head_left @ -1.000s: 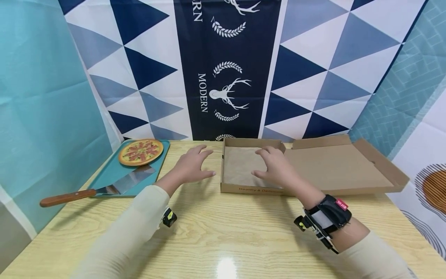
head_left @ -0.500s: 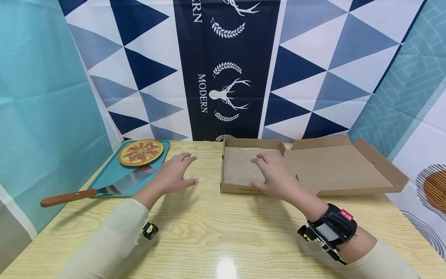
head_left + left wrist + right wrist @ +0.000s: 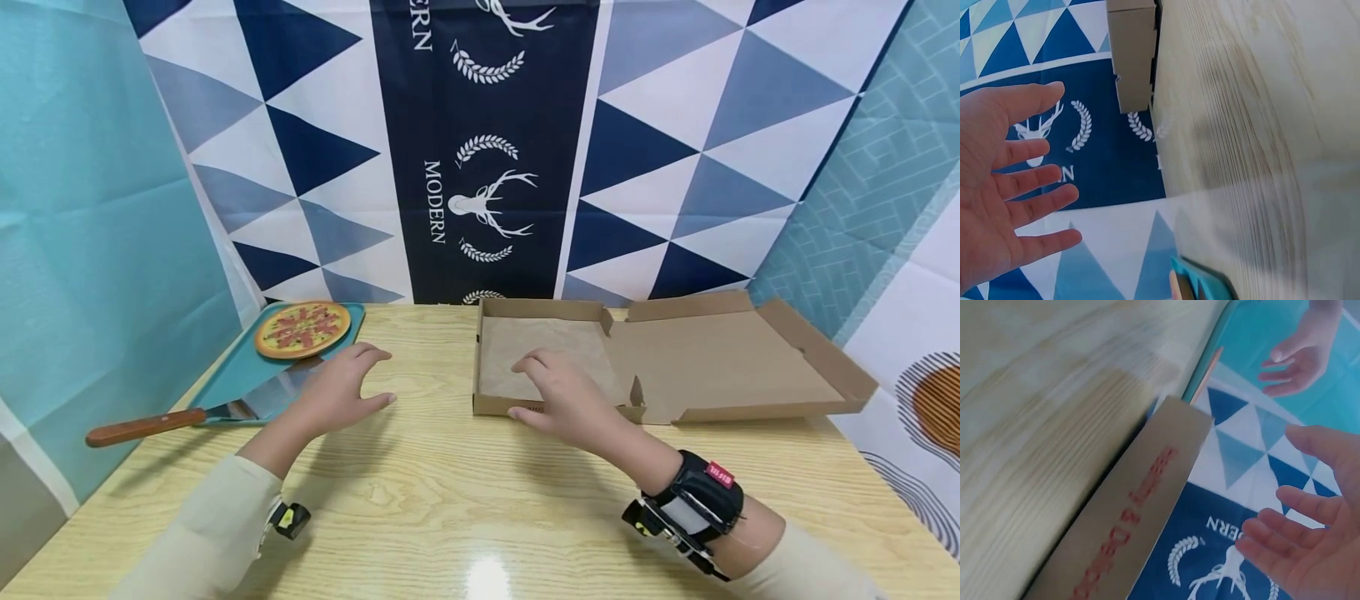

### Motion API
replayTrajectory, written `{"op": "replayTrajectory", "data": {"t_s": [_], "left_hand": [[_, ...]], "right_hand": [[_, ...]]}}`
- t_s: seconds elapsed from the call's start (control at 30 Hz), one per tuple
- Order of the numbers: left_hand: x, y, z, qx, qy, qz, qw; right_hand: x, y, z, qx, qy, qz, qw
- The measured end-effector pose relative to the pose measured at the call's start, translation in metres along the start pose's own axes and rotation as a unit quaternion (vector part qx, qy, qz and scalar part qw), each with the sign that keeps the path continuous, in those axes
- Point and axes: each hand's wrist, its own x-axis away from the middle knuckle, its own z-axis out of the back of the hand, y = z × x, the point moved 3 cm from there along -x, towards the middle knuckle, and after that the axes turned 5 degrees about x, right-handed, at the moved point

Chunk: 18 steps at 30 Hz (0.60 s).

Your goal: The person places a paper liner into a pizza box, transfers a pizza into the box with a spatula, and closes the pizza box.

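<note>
Right hand (image 3: pixel 564 395) before partly hidden box (image 3: pixel 543 309)

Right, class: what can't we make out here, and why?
Head view: part of the spatula blade, behind the left hand; part of the box front, behind the right hand.
Left wrist view: most of the tray, cut off by the bottom edge.
Right wrist view: the red lettering's end, cut off likewise.
</note>
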Motion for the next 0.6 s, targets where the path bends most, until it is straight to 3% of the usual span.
{"op": "replayTrajectory", "data": {"t_s": [0.27, 0.6], "left_hand": [[0.015, -0.013, 0.014, -0.003, 0.006, 0.029, 0.9995], [0.027, -0.034, 0.032, 0.032, -0.018, 0.06, 0.9975]], "right_hand": [[-0.016, -0.021, -0.01, -0.08, -0.014, -0.028, 0.9963], [-0.042, -0.043, -0.029, -0.162, -0.046, -0.055, 0.9842]]}}
